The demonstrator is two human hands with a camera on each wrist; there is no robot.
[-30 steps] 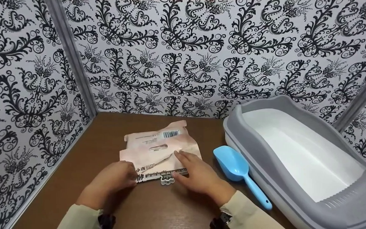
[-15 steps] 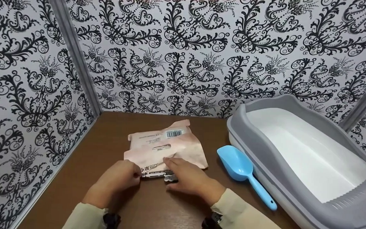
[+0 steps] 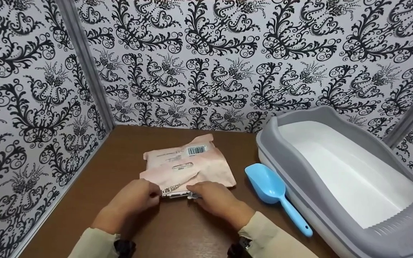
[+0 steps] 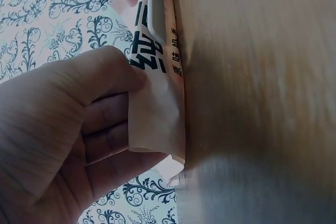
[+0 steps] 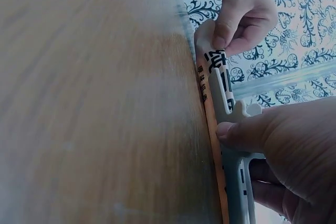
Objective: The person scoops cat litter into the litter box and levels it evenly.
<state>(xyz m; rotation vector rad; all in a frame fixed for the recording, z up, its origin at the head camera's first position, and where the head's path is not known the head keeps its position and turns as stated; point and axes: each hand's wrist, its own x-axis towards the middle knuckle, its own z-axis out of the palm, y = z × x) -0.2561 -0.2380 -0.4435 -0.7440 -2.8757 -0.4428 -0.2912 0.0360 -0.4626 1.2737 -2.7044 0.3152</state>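
Bag [image 3: 203,168] lies on the worktop [image 3: 127,150] left of the scoop [image 3: 267,182], left hand's [image 3: 134,195] grip pinching its corner, right hand's [image 3: 215,197] clamped on the clip [image 5: 236,182]; working that clip seems the step, next probably needing firm pressure with the edge steadied.

The head view looks forward and down from above the left hand [image 3: 134,195] and right hand [image 3: 215,199], across the counter [image 3: 181,227] to the patterned wall [image 3: 199,71]. Both wrist views sit close and sideways: the left has the counter at right, the right looks toward the left hand. They share the bag [image 4: 157,108] and clip [image 5: 241,182].
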